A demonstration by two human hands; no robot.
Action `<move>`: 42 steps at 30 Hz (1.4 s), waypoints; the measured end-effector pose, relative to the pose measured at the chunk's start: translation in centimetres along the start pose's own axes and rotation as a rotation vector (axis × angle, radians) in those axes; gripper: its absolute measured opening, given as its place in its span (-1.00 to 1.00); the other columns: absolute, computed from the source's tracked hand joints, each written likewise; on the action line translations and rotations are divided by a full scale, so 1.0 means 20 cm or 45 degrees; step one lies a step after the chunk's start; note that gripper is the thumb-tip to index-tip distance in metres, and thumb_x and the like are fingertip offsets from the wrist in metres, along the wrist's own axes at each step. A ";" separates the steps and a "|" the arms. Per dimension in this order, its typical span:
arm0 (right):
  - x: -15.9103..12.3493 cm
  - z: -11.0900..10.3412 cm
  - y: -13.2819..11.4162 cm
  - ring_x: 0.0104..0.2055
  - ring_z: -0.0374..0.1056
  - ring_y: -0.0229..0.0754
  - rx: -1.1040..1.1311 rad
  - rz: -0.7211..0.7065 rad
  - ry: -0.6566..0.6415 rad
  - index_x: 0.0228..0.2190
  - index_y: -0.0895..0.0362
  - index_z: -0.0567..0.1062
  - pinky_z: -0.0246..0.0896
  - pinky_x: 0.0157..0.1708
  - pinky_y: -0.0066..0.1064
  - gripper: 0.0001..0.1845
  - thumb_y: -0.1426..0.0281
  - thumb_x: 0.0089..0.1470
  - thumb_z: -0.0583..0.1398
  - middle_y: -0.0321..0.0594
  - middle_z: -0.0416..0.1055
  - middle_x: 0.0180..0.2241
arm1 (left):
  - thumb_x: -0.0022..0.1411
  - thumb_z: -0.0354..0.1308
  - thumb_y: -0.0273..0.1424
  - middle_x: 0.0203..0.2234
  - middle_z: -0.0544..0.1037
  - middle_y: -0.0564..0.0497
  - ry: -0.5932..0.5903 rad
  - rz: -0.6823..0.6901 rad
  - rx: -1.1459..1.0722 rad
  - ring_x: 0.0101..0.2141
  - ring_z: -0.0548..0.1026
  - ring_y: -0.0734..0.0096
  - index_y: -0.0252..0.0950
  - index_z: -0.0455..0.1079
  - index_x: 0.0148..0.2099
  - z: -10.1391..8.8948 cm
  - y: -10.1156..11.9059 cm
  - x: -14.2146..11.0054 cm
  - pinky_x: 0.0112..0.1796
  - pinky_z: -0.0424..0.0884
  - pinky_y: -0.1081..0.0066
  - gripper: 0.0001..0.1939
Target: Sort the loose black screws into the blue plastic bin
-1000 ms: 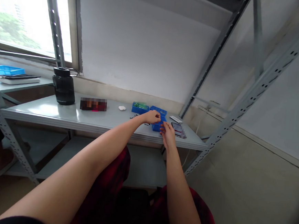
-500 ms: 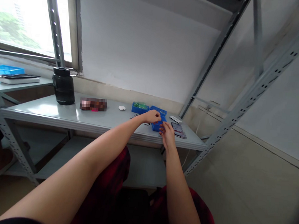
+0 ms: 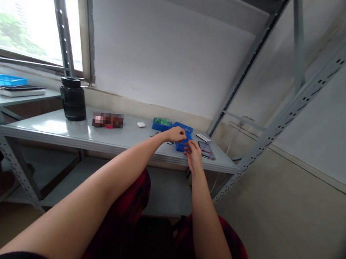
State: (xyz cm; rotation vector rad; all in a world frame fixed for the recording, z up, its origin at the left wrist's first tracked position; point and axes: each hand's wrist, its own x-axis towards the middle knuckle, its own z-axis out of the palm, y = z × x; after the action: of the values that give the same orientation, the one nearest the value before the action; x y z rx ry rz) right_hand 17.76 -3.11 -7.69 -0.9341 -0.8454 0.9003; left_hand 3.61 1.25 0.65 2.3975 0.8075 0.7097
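My left hand (image 3: 175,135) is closed in a pinch above a blue bin (image 3: 180,147), its fingertips pointing right. Close beside it, my right hand (image 3: 194,154) is also pinched, with thumb and fingertips raised over the bin's right side. Whatever lies between the fingers is too small to make out. Small dark pieces (image 3: 170,143) lie on the table just left of the bin, partly hidden by my left hand and wrist. Behind the hands are a second blue bin (image 3: 188,128) with small parts and a third blue bin (image 3: 158,127) holding green packaging.
A phone (image 3: 206,149) and a flat white object (image 3: 203,138) lie to the right. Leftward on the grey table (image 3: 124,139) are a white earbud case (image 3: 141,124), a blurred-out item (image 3: 107,120) and a black bottle (image 3: 74,101). Metal uprights (image 3: 281,118) frame the table; a person's foot shows lower left.
Both hands stay almost in place, still pinched close together over the blue bin. The view has shifted very slightly; nothing else has visibly moved.
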 end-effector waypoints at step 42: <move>0.01 0.00 0.01 -0.49 0.29 -0.31 0.052 0.008 0.000 -0.42 0.05 0.47 0.11 -0.58 -0.51 -0.67 0.27 -0.35 0.36 -0.34 0.45 -0.47 | 0.10 0.02 -0.47 -0.66 0.41 0.05 -0.025 -0.002 0.006 -0.58 0.35 0.53 -0.38 0.35 -0.54 0.00 -0.01 0.00 -0.48 0.28 0.52 -0.79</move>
State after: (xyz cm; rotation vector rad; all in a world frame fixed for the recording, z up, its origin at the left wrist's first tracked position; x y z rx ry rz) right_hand 17.84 -2.97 -7.85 -0.9018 -0.8216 0.9200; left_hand 3.56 1.33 0.56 2.4043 0.8042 0.6836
